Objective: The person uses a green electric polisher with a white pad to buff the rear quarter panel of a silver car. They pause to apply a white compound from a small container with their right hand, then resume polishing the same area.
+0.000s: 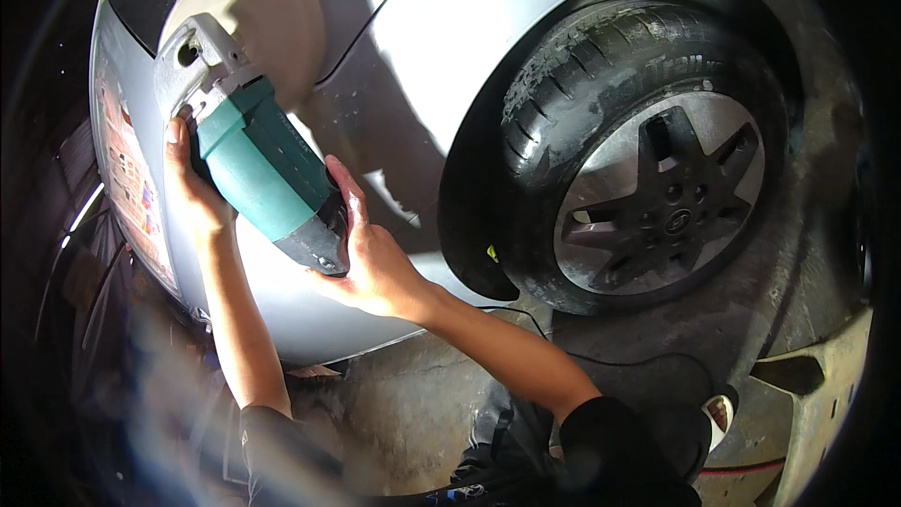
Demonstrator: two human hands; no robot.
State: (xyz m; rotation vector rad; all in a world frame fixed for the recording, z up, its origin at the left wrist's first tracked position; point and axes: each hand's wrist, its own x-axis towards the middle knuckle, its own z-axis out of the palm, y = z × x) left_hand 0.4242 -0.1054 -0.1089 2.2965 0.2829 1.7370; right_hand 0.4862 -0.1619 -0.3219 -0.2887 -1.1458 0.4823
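Note:
Both my hands hold a green and black electric polisher [267, 164] with a grey metal head. Its large pale round pad [286, 33] faces the silver car body panel [446, 28]; whether the pad presses on the paint or stands slightly off it, I cannot tell. My left hand [197, 192] is closed on the side of the tool near the metal head, its fingers partly hidden behind the housing. Around the dark rear end wraps my right hand [380, 268], with the thumb below and a finger along the side.
A dusty wheel [676, 192] with a black tyre sits in the arch to the right. A dark cord [638, 361] runs across the concrete floor [404, 404]. At lower right stands a pale, slotted piece [835, 366], near a sandalled foot [719, 421] and a red line [741, 471].

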